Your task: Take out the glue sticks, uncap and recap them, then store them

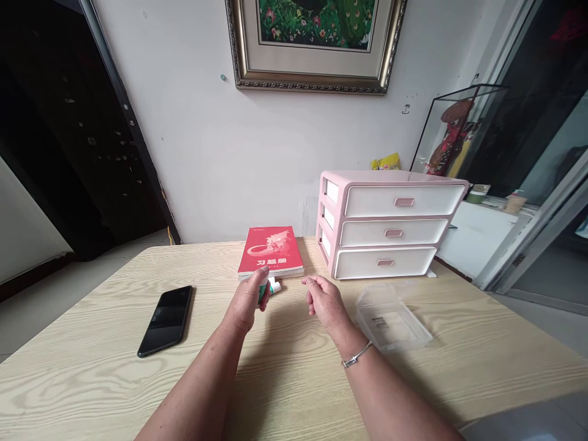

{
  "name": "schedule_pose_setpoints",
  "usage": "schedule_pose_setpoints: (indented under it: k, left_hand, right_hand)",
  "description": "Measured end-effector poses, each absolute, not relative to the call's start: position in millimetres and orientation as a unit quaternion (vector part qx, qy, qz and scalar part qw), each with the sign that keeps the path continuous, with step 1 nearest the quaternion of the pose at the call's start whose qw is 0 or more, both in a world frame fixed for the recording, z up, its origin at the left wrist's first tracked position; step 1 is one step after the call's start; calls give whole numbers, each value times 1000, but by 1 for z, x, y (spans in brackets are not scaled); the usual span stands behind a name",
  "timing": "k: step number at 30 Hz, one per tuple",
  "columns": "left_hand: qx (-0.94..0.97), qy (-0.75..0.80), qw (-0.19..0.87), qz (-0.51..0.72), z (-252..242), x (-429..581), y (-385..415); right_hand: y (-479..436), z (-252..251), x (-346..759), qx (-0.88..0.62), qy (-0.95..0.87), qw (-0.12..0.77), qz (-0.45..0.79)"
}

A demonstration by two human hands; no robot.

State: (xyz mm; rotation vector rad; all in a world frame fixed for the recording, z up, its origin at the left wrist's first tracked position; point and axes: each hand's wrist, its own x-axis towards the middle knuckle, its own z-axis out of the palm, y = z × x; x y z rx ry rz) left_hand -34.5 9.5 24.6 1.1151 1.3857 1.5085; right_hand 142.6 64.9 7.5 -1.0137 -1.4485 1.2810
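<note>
My left hand is wrapped round a small green and white object, perhaps a tube or little bottle; most of it is hidden by the fingers. Just past those fingers shows a small white cylindrical piece, like a cap, with a bit of green; whether it joins the held object I cannot tell. To the right, my right hand is raised over the table, thumb and forefinger pinched together. Anything inside that pinch is too small or hidden to make out. Behind both hands lies a thick red book.
A black phone lies on the wooden table at left. Right of my right hand is a clear plastic box. A pink and white drawer unit stands at the back right, with a yellow packet behind its top.
</note>
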Motion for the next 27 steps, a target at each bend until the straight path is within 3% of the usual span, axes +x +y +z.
schedule_pose_setpoints:
  k: [13,16,21,27]
  left_hand:
    - [449,533,371,614,38,-29,3]
    - [511,632,287,507,41,-30,1]
    - [621,761,61,176,22,-29,5]
    - [655,747,16,110,3,-30,11]
  right_hand:
    - [63,11,143,-418,-591,462,513]
    - [63,10,143,-416,-593,465,509]
    - [65,7,143,-414,-598,463,507]
    - [65,6,144,-409,-606,467,497]
